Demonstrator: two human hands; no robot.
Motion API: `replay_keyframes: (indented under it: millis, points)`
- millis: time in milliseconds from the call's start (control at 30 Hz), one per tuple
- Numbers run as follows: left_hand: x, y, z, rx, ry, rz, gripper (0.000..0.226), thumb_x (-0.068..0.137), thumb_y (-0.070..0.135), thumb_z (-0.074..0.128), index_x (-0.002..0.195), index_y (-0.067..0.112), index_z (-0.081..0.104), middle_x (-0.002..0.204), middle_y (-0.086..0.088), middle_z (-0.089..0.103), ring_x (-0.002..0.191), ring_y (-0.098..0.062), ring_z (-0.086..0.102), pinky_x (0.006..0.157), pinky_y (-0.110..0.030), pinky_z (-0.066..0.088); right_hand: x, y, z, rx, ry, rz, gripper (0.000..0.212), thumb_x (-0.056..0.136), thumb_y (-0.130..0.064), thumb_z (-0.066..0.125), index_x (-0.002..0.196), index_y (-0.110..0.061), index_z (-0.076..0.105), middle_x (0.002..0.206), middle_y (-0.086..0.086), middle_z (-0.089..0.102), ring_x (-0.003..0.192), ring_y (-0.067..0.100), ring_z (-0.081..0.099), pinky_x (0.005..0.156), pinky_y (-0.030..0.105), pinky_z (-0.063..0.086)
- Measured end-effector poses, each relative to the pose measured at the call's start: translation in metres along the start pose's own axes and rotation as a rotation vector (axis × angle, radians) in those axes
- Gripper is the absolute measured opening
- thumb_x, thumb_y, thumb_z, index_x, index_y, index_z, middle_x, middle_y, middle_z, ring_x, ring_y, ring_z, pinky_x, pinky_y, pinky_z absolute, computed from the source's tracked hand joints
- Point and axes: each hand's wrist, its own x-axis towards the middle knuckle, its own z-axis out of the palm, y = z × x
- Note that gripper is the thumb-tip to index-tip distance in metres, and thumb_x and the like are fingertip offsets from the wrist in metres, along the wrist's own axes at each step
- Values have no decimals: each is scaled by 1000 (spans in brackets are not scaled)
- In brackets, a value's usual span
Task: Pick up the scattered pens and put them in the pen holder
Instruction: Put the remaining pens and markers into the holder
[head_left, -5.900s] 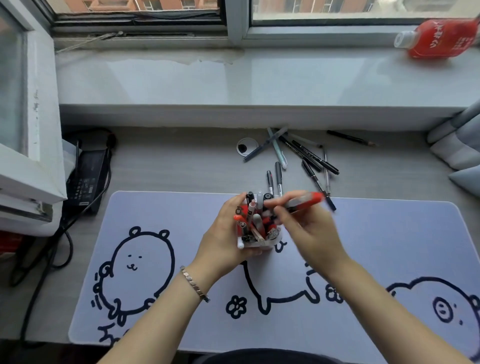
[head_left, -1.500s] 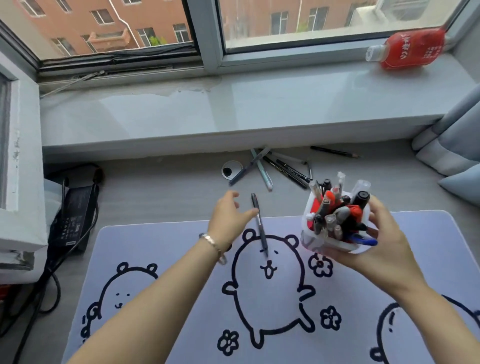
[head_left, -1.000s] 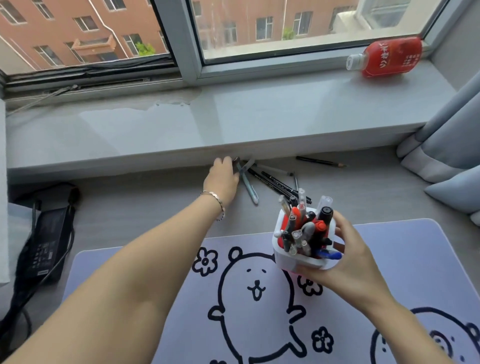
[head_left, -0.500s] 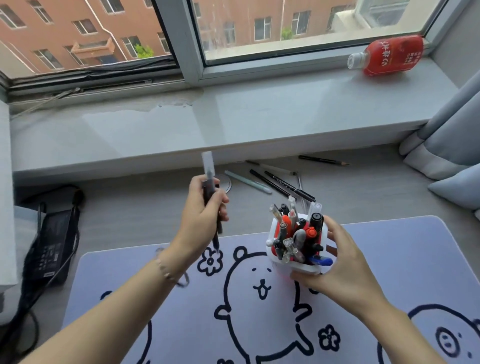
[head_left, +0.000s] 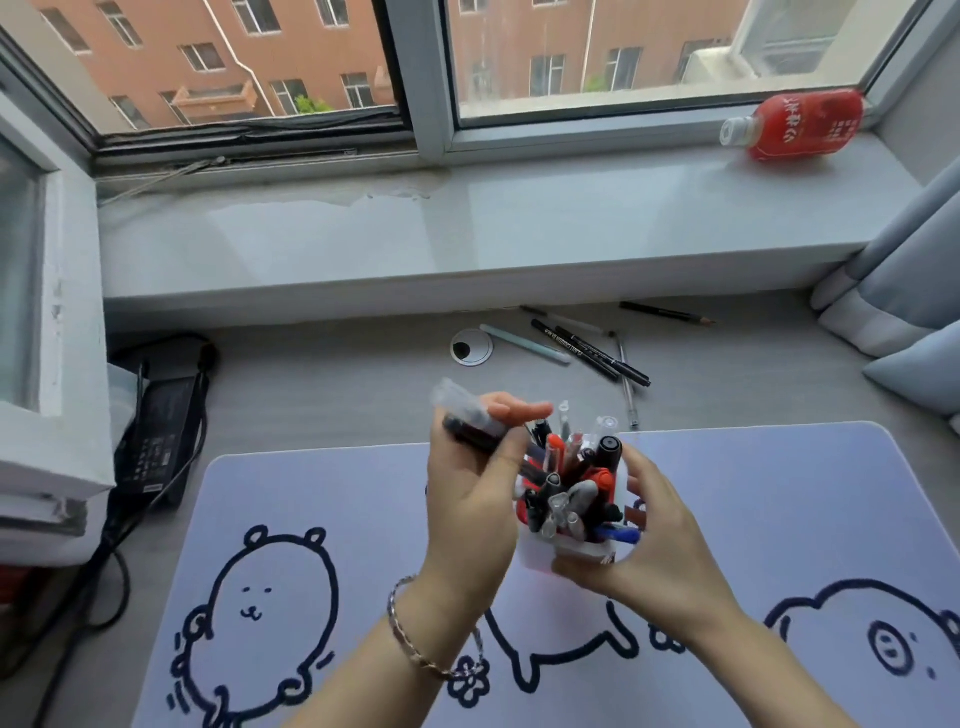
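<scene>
One grey desk (head_left: 337, 379) runs under a pale windowsill (head_left: 519, 234), and most of its near half is covered by a lavender desk mat (head_left: 332, 493) printed with outlined bears. A blue-grey curtain (head_left: 904, 270) hangs at the right edge. Over the middle of the mat, the left hand (head_left: 467, 499) grips a dark pen with a clear cap (head_left: 470, 413). Its thumb and curled fingers close round the barrel, one finger points straight out, and motion blur hides whether a second pen lies in the same grip. A silver bracelet (head_left: 410, 639) circles that wrist. The right hand (head_left: 660, 545) cups the white pen holder (head_left: 540, 553) from the right and beneath, fingers wrapped round its wall. The holder is crammed with red, black and clear pens, and I cannot tell whether it touches the mat. A black power adapter (head_left: 161, 436) lies at the left of the desk, and a red bottle (head_left: 800, 124) rests on its side on the sill. Loose behind the holder, near the sill, lie two black markers (head_left: 597, 351), a pale green pen (head_left: 524, 344), a slim clear pen (head_left: 626, 384) and a dark pencil (head_left: 665, 313). A round cable grommet (head_left: 471, 347) sits just left of them.
</scene>
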Motion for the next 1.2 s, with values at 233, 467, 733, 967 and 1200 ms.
replay_keyframes:
  millis: [233,467,733,967,1200]
  points:
    - [-9,-2,-7,169,-10,225,91,76,-8,60,128,56,21,104,-8,61,90,-19,70,83,-30,55,-11,1,0,-51,7,-17,92,47,-30,86,108,-65,28,110,-40,40,98,-19,45,74,14,42]
    - [1,-10,-18,479,-37,462,48,82,10,63,125,23,45,110,-1,54,99,-11,65,85,-26,53,-9,-2,-4,-57,65,-66,94,45,-29,88,110,-62,28,111,-37,41,100,-27,41,71,3,43]
    - [-33,-15,-13,488,-183,523,30,85,6,56,115,12,58,129,-6,50,111,-11,60,90,-24,52,-14,7,-2,-84,49,-62,92,43,-31,85,120,-50,37,114,-26,52,98,-7,55,80,12,49]
    - [-17,-14,-16,429,-262,362,73,89,13,48,138,49,7,141,13,43,121,-13,55,95,-30,51,-16,8,-1,-90,99,-30,98,43,-32,87,120,-53,31,107,-34,47,93,-19,50,74,7,41]
    - [-17,-17,-16,554,-189,276,50,93,38,37,140,23,29,146,25,32,131,7,34,105,-11,31,-10,8,-6,-117,157,-38,91,45,-35,86,119,-50,36,108,-35,46,90,-9,54,80,20,43]
